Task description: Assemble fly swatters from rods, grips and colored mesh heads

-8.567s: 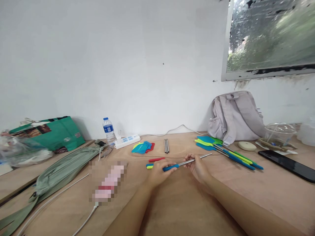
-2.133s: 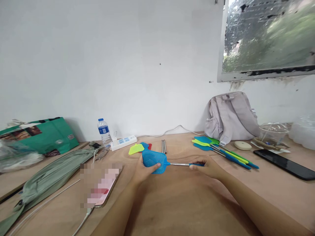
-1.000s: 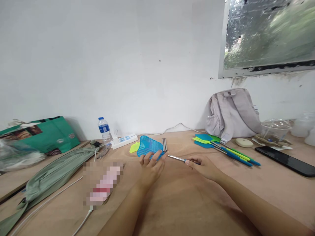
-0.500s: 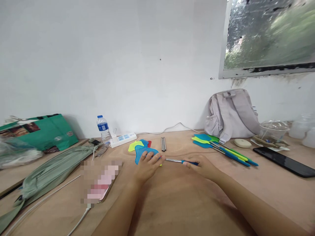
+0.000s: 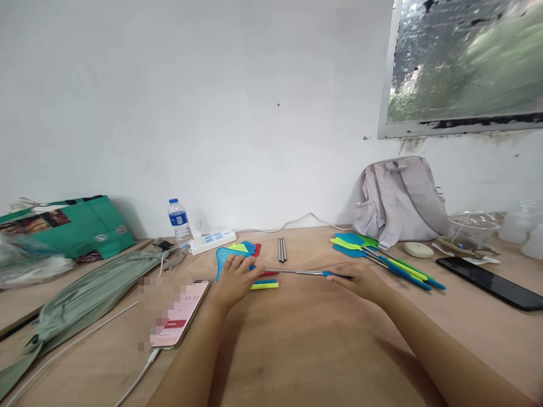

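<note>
Head view: the blue swatter (image 5: 297, 272) ran left to right. Left hand (image 5: 235, 280) curled onto its neck, right hand (image 5: 358, 278) gripped its handle (image 5: 330, 273)

the held rod (image 5: 292, 272) is glossy metal, its perforated blue head (image 5: 227, 258) matt plastic; the tabletop (image 5: 305, 350) looks smooth wood, the backpack (image 5: 405, 198) matt cloth.

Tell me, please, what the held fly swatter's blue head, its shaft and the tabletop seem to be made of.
Blue head: probably plastic, matte, with regular small holes. Shaft: apparently polished metal, silvery with bright highlights. Tabletop: likely plywood, smooth, showing wavy grain.
</note>
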{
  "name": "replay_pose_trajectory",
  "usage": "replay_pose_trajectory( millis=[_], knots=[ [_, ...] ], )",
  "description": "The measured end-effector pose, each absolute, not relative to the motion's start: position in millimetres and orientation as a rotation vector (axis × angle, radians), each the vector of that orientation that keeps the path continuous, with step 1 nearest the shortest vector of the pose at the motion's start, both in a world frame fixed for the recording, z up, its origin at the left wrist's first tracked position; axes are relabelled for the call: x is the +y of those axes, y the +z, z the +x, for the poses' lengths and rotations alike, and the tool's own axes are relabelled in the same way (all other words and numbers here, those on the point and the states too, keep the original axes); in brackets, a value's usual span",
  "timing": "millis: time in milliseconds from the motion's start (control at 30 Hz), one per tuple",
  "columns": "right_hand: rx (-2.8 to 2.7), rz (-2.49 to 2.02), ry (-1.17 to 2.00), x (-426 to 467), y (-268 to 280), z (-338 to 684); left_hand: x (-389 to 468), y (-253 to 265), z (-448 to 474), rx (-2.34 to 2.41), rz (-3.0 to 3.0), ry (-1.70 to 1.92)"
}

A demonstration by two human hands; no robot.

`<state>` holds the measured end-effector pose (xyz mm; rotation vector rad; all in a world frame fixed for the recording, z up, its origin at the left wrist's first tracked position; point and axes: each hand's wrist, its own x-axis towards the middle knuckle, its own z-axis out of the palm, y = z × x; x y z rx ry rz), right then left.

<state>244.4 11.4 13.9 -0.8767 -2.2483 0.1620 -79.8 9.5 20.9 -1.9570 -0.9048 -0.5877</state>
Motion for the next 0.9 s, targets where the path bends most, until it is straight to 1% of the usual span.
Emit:
replay_pose_trajectory(
  millis=[300, 467, 567, 733, 800, 900],
  knots=[
    [-2.282, -1.032, 0.326, 17, 21, 262, 12, 24, -94, -0.982, -1.890, -0.596],
    [-2.303, -1.070, 0.363, 21, 14, 268, 9, 19, -80, -1.084, -1.867, -0.579],
    [-2.324, -1.126, 0.330, 24, 5, 269, 5, 15, -63, -1.190, -1.836, -0.618],
    [-2.344, -1.131, 0.203, 14, 4, 250, -1, 13, -34, -1.210, -1.798, -0.738],
    [-2.378, -1.107, 0.117, 5, 8, 234, -3, 13, -24, -1.157, -1.886, -0.710],
    [-2.373, -1.088, 0.058, -9, 11, 212, -6, 13, -13, -1.029, -2.089, -0.560]
  ],
)
